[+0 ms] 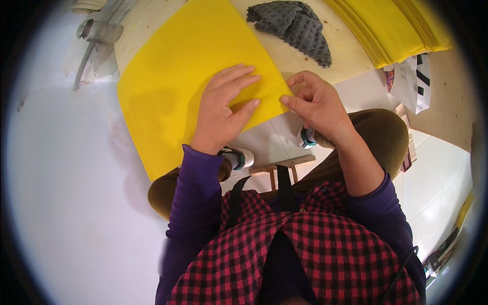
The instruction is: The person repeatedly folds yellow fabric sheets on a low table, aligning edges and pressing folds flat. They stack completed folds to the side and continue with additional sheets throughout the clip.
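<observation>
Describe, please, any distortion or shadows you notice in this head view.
Head view: dark vignetting surrounds the fisheye image; the stacked yellow sheets look bowed toward the upper-right rim; soft shadow falls on the flat yellow sheet beside the left hand.

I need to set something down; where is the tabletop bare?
The tabletop is bare between the grey cloth and yellow stack, and between that cloth and the yellow sheet. Crowded: around the sheet's right corner, with left hand and right hand close by.

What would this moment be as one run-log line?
Left hand: resting on yellow sheet | Right hand: touching its near corner | Nearby: gray textured cloth, yellow stack
</observation>
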A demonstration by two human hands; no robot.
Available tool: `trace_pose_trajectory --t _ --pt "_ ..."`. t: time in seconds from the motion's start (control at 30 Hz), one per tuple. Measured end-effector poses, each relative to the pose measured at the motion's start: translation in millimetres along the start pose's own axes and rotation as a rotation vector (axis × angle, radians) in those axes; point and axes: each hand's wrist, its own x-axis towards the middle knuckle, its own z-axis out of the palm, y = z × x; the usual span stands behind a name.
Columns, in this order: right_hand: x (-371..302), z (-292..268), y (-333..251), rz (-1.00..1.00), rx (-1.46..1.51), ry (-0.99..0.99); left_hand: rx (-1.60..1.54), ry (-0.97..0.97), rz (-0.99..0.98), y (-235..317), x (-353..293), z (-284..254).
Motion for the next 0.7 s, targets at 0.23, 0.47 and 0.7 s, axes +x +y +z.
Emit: trace_pose_trajectory --t 0.23,0.47,0.7 --pt "3.8 2.2 6.9 -0.118 -0.092 0.054 -0.022 -0.002 0.006 -1.6 -0.1 -0.6" --pt "3.5 5.3 7.0 -0.232 -0.152 0.149 -0.066 0.050 0.035 -4.7 -0.3 2.3" --pt "3.1 7.6 6.2 -0.269 -0.185 0.169 -0.089 0.074 0.047 -7.2 -1.6 3.5"
